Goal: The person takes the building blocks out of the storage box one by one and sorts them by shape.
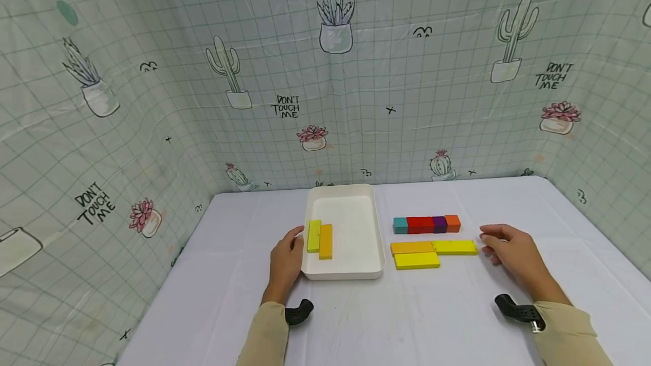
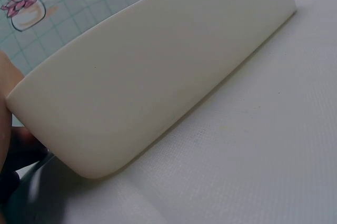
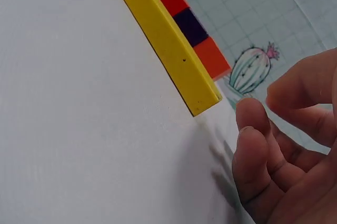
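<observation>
My left hand rests against the left side of a white tray, its fingers touching the outer wall. In the left wrist view the tray's wall fills much of the picture, and most of the hand is out of sight. Inside the tray a yellow-green block and an orange block lie side by side. My right hand hovers with loosely bent fingers, holding nothing. Just left of it lies a long yellow block, also close by in the right wrist view, apart from the fingertips.
An orange block meets the long yellow one end to end, with another yellow block before it. Behind them runs a row of teal, red, purple and orange cubes. A patterned cloth surrounds the white table.
</observation>
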Demonstrator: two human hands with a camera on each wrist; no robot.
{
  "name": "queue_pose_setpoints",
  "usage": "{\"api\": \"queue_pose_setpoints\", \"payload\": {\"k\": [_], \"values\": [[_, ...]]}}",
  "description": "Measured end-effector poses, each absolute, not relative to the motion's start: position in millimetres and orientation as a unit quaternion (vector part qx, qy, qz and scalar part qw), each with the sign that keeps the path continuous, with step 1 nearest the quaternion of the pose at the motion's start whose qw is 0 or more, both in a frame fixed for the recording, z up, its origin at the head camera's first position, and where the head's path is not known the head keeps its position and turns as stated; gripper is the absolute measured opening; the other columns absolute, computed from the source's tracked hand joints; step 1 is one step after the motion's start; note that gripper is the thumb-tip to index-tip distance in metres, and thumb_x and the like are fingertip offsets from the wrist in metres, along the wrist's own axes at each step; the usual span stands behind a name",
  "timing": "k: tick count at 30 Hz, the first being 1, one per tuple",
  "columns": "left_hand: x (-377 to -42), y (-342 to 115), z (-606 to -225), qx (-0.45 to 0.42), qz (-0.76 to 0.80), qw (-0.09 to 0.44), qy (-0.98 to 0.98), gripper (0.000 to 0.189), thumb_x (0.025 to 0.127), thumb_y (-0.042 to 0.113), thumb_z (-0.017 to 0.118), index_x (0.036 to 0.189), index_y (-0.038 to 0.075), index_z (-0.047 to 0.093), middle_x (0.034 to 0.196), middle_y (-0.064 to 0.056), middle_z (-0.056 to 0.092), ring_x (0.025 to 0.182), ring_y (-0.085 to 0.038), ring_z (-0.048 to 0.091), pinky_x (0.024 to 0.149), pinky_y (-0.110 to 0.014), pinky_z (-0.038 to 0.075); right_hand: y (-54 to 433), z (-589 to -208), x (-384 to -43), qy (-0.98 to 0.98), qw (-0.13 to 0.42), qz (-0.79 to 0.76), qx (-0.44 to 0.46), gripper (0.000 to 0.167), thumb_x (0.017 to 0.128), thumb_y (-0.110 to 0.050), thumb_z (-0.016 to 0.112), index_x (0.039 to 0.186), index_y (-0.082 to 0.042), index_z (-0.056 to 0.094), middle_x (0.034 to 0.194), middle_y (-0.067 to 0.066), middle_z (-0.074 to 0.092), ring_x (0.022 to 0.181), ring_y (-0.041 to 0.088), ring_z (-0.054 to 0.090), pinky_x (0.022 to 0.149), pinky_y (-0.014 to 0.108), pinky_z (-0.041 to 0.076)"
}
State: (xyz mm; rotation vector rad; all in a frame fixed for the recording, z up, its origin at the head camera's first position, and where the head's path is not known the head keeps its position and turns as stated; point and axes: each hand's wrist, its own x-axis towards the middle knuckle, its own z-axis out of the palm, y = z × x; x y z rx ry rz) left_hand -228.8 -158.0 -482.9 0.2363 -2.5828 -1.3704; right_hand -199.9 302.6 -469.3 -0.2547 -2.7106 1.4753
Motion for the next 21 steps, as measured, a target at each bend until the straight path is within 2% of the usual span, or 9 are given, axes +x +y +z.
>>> {"api": "queue_pose_setpoints", "payload": {"k": [4, 9, 14, 21], "values": [[-229.1, -158.2, -483.3, 0.080, -0.467, 0.105, -0.874, 0.037, 0.104, 0.026, 0.048, 0.138, 0.021, 0.063, 0.124, -0.005, 0.067, 0.112, -0.025, 0.058, 0.100, -0.049, 0.046, 300.5, -467.5, -200.8, -0.865, 0.027, 0.492, -0.090, 0.056, 0.104, -0.040, 0.051, 0.142, 0.002, 0.050, 0.120, 0.022, 0.062, 0.085, 0.021, 0.063, 0.065, 0.025, 0.056], [-231.4, -156.5, -484.7, 0.083, -0.465, 0.103, -0.875, 0.037, 0.104, 0.025, 0.048, 0.138, 0.021, 0.063, 0.126, -0.006, 0.066, 0.113, -0.025, 0.058, 0.101, -0.049, 0.046, 294.5, -461.3, -198.2, -0.857, 0.041, 0.506, -0.091, 0.053, 0.105, -0.038, 0.047, 0.141, 0.001, 0.050, 0.127, 0.024, 0.061, 0.089, 0.017, 0.064, 0.069, 0.024, 0.057], [-233.8, -154.9, -483.8, 0.078, -0.464, 0.102, -0.876, 0.037, 0.104, 0.027, 0.047, 0.138, 0.022, 0.062, 0.127, -0.006, 0.066, 0.115, -0.025, 0.057, 0.102, -0.050, 0.045, 283.1, -454.2, -198.8, -0.851, 0.041, 0.516, -0.084, 0.050, 0.105, -0.034, 0.047, 0.141, 0.001, 0.050, 0.128, 0.025, 0.061, 0.093, 0.020, 0.063, 0.071, 0.022, 0.056], [-231.4, -157.6, -486.9, 0.087, -0.463, 0.104, -0.876, 0.037, 0.104, 0.026, 0.049, 0.138, 0.021, 0.063, 0.125, -0.006, 0.066, 0.112, -0.026, 0.057, 0.102, -0.051, 0.045, 260.3, -446.8, -201.9, -0.853, 0.019, 0.518, -0.058, 0.051, 0.103, -0.036, 0.055, 0.138, 0.001, 0.053, 0.124, 0.023, 0.063, 0.096, 0.023, 0.062, 0.073, 0.022, 0.055]]}}
